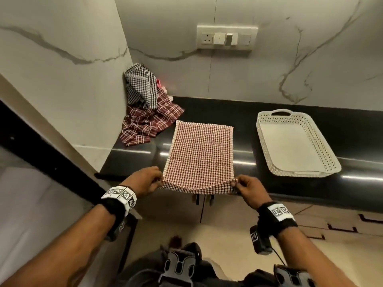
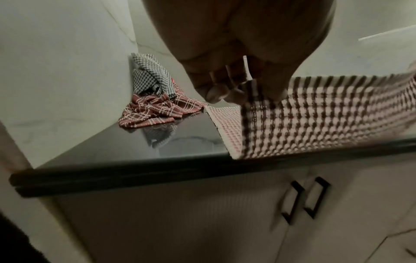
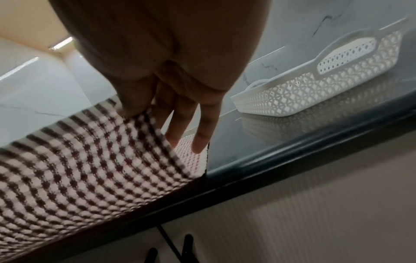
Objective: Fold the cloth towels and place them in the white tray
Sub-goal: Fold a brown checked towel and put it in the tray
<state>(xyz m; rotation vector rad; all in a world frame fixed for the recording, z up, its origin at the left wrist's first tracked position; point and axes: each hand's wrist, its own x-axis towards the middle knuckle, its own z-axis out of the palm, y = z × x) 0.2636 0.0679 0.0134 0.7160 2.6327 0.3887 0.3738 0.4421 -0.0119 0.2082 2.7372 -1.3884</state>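
Observation:
A red-and-white checked towel lies spread on the black counter, its near edge lifted off the counter's front edge. My left hand pinches the near left corner, and my right hand pinches the near right corner. The left wrist view shows my left hand with the towel hanging from it. In the right wrist view my thumb and fingers hold the towel from above. The white perforated tray stands on the counter to the right, with nothing in it.
A crumpled pile at the back left corner holds a black-and-white checked towel over a maroon plaid towel. A marble wall with a switch panel runs behind. Cabinet doors with black handles are below the counter.

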